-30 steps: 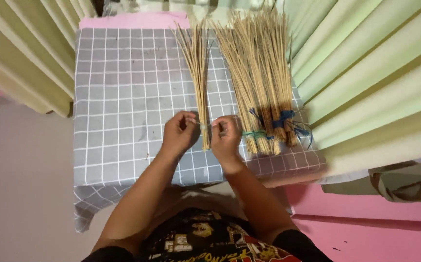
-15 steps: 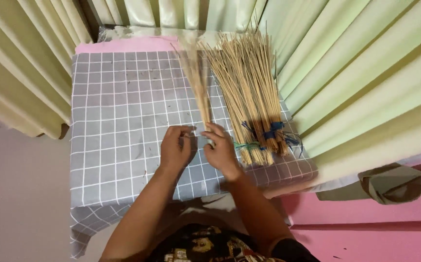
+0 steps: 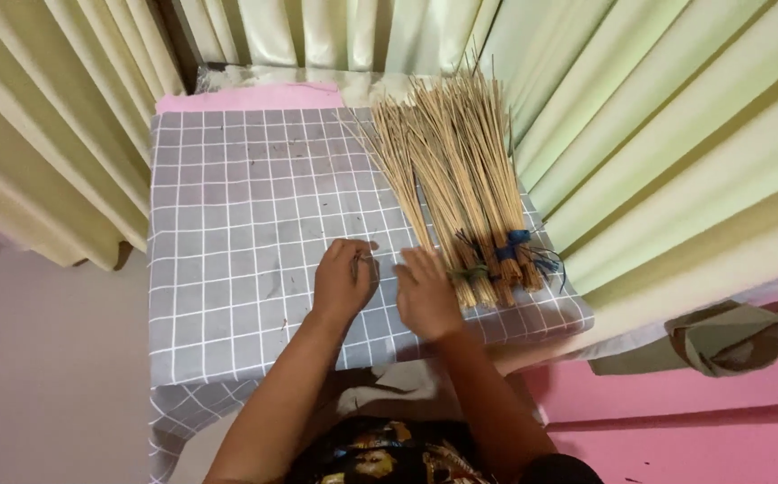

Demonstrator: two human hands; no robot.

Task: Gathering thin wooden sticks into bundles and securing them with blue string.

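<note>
A home corner, judging by pale green curtains [image 3: 676, 134] (pleated) around a checked tablecloth [image 3: 227, 224]

Two hands [image 3: 344, 282] [image 3: 426, 294]; several tied stick bundles [image 3: 460, 193], exact count unclear; one checked cloth [image 3: 236, 224].

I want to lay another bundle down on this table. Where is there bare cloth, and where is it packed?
Bare: the checked cloth from its left edge to the left hand, and the far strip by the pink edge. Crowded: the right side, where tied stick bundles lie against the curtain, the right hand at their bound ends.
</note>
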